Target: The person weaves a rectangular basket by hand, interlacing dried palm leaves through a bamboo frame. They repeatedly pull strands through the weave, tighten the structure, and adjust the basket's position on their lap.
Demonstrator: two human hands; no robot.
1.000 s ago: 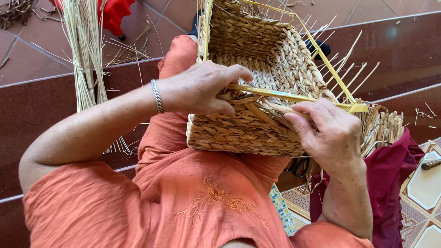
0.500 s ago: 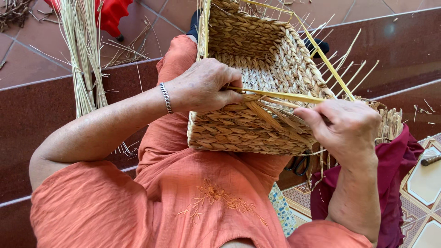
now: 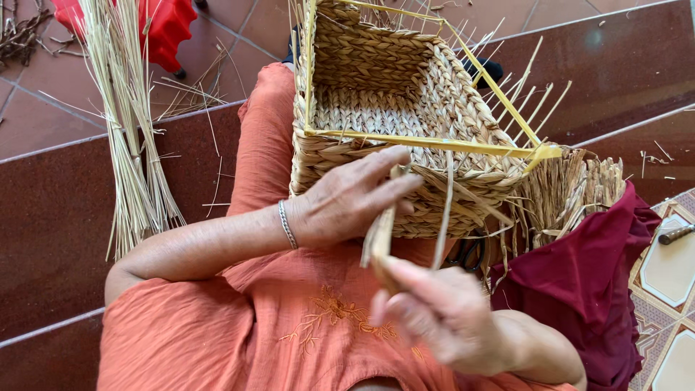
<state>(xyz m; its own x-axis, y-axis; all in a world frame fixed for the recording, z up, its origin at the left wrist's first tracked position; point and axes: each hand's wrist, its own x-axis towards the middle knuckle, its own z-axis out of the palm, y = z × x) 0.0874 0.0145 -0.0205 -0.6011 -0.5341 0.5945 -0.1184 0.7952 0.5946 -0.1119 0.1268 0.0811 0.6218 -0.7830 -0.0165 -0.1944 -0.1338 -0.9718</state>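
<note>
A square basket woven of pale dried straw on a yellow wire frame (image 3: 405, 130) rests on the lap of a person in orange clothing, its open mouth turned up toward the camera and its near wall facing the hands. The left hand (image 3: 347, 199) lies flat against that near wall, fingers (image 3: 384, 170) stretched out and slightly spread, and its thumb and forefinger close on the upper end of a flat tan straw strand (image 3: 380, 235) just below the yellow rim. The strand runs down from the basket wall into the right hand (image 3: 441, 311), which sits nearer the camera and is blurred; its fingers are curled and its thumb presses the strand's lower end, so the strand lies stretched between the two hands. A silver bracelet (image 3: 287, 224) circles the left wrist. One basket is in view, and one strand is held. Loose uncut straw ends (image 3: 579, 188) stick out from the basket's right side over a dark red cloth (image 3: 586, 282). One long bundle of pale straw stalks (image 3: 130, 145) lies on the tiled step to the left, with a red plastic object (image 3: 163, 25) beyond it.
</note>
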